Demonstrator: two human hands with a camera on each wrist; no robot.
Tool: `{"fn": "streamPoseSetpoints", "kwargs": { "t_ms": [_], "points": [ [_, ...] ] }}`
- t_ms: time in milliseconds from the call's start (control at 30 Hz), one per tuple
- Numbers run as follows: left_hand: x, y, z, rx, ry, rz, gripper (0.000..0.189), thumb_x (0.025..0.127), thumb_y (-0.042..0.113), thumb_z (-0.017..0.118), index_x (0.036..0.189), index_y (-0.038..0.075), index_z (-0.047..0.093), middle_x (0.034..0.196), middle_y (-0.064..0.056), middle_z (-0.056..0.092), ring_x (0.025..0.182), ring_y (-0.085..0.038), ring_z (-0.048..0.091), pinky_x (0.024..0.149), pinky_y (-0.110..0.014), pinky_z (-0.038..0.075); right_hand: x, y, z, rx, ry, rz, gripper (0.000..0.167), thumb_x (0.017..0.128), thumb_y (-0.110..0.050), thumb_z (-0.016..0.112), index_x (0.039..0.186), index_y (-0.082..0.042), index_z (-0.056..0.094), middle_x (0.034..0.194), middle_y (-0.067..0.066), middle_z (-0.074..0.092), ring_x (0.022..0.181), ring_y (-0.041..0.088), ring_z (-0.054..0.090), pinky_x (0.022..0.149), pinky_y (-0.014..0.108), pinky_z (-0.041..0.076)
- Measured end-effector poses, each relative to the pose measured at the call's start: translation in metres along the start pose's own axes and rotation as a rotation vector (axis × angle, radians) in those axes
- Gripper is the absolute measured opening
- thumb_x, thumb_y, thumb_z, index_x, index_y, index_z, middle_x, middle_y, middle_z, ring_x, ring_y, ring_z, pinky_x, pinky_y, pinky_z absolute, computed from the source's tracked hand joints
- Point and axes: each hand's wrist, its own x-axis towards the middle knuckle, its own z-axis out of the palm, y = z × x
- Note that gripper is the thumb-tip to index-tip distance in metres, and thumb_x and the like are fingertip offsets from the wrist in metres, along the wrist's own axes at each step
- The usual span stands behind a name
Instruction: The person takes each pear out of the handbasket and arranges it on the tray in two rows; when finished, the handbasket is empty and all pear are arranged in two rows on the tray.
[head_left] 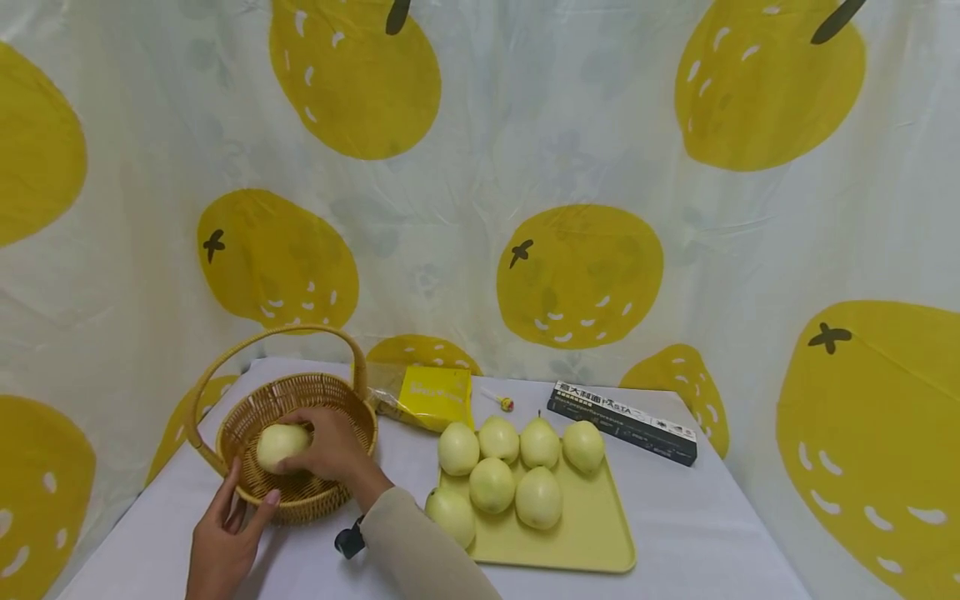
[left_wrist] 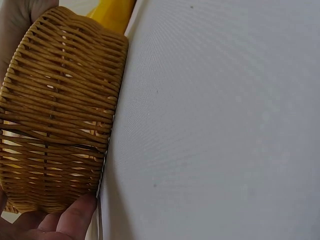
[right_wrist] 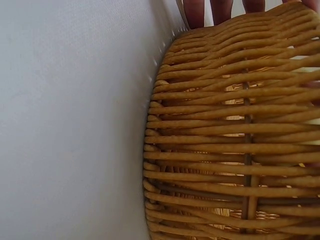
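Observation:
In the head view a wicker basket (head_left: 322, 505) with a tall arched handle (head_left: 288, 327) stands at the table's left. My right hand (head_left: 330, 446) reaches over its near right rim and grips a pale yellow-green pear (head_left: 277, 447) inside, fingers over the top and thumb on the near side. Whether the pear touches the basket floor, I cannot tell. With fingers and thumb, my left hand (head_left: 225, 533) holds the basket's near left side. The left wrist view has the woven wall (left_wrist: 60, 100) with left fingers (left_wrist: 77, 217) against it; the right wrist view is mostly wicker (right_wrist: 225, 135).
Right of the basket, a yellow tray (head_left: 585, 533) carries several pears (head_left: 491, 485). Behind are a yellow packet (head_left: 435, 396), a lollipop (head_left: 506, 404) and a black pasta box (head_left: 622, 423). A fruit-print curtain (head_left: 465, 167) hangs at the back.

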Motion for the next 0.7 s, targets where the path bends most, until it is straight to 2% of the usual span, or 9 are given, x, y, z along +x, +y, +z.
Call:
{"fn": "streamPoseSetpoints", "kwargs": {
  "t_ms": [333,533,700],
  "points": [
    [0.001,0.001,0.001,0.009,0.005,-0.01,0.092,0.1,0.048,0.074,0.17,0.035,0.017,0.176,0.014,0.013,0.162,-0.037,0.022,0.123,-0.013,0.03,-0.004,-0.001,-0.002,0.082,0.104,-0.057,0.065,0.077,-0.031,0.099,0.136,-0.028,0.071,0.135,-0.015,0.069,0.117,-0.003,0.061,0.091,0.007,0.054],
    [0.003,0.0,0.003,0.008,0.007,-0.008,0.092,0.1,0.046,0.074,0.171,0.033,0.017,0.177,0.012,0.014,0.163,-0.034,0.019,0.124,-0.014,0.03,-0.008,0.0,-0.003,0.209,0.163,-0.094,0.065,0.079,-0.026,0.098,0.138,-0.023,0.07,0.137,-0.014,0.068,0.119,-0.002,0.062,0.091,0.009,0.058],
    [0.003,0.0,0.001,0.027,0.013,-0.039,0.091,0.1,0.049,0.074,0.17,0.036,0.017,0.177,0.012,0.013,0.164,-0.031,0.018,0.125,-0.02,0.031,-0.015,-0.005,-0.007,0.313,0.184,-0.078,0.066,0.077,-0.023,0.099,0.137,-0.024,0.07,0.134,-0.014,0.068,0.117,-0.004,0.062,0.089,0.008,0.059]
  ]
}}
